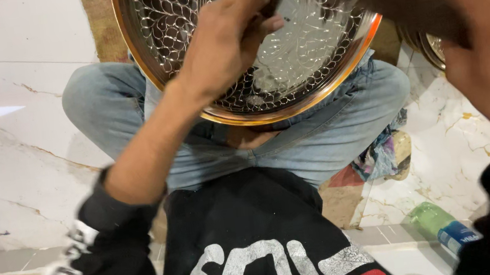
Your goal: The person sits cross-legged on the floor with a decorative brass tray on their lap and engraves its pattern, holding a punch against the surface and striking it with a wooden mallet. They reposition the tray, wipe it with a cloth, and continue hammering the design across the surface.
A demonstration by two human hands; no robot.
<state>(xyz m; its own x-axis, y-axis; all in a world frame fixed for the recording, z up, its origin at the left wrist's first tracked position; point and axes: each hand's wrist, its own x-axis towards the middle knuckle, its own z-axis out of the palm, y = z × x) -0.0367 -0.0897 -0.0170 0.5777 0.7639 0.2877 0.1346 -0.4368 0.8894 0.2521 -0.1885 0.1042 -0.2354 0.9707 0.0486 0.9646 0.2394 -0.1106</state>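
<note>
A round embossed metal tray [285, 60] was held tilted over the lap at top centre, its patterned face turned up to view. The left hand [228, 36] was curled over its face, fingers pressed together. The right hand [483, 39], upper right, was blurred; its fingers could not be told.

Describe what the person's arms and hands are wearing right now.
Both hands are bare, no gloves or rings visible. The left hand extends from a black sleeve pushed up the forearm, with white markings near the cuff. The right hand is blurred; a black sleeve edge shows behind it.
</note>
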